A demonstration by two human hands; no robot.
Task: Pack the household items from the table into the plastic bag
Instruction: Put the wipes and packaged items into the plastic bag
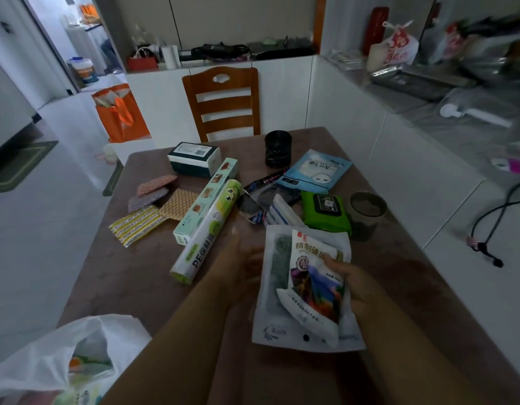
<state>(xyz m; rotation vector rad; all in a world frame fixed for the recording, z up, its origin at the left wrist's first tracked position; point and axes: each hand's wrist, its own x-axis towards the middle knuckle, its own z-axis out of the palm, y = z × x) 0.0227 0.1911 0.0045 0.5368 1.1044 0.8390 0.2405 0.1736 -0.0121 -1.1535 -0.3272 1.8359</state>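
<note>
1. The right hand (361, 285) has its fingers (336, 262) curled over the right edge of a white salt packet (314, 290), thumb on top, pinching it against a flat white pouch (273, 317) that lies under it.
2. The left hand (241, 258) is at the pouch's left edge; its fingers are blurred, so whether they grip the pouch or lie open cannot be told.
3. Packet and pouch are held together just above the near right part of the brown counter (121, 276).
4. The white plastic bag (48, 358) sits at the near left corner, mouth open, with coloured packaging already inside.
5. Just beyond the hands lie a green wet-wipes pack (326, 211) and a small dark cup (366, 211) to its right.
6. To the left, a plastic-wrap roll (206, 232) lies beside a long pale box (206, 200), both pointing diagonally.
7. Farther left are scouring pads (150, 206).
8. At the far side stand a dark green box (194, 159), a black jar (277, 149) and a light blue packet (314, 171).
</note>
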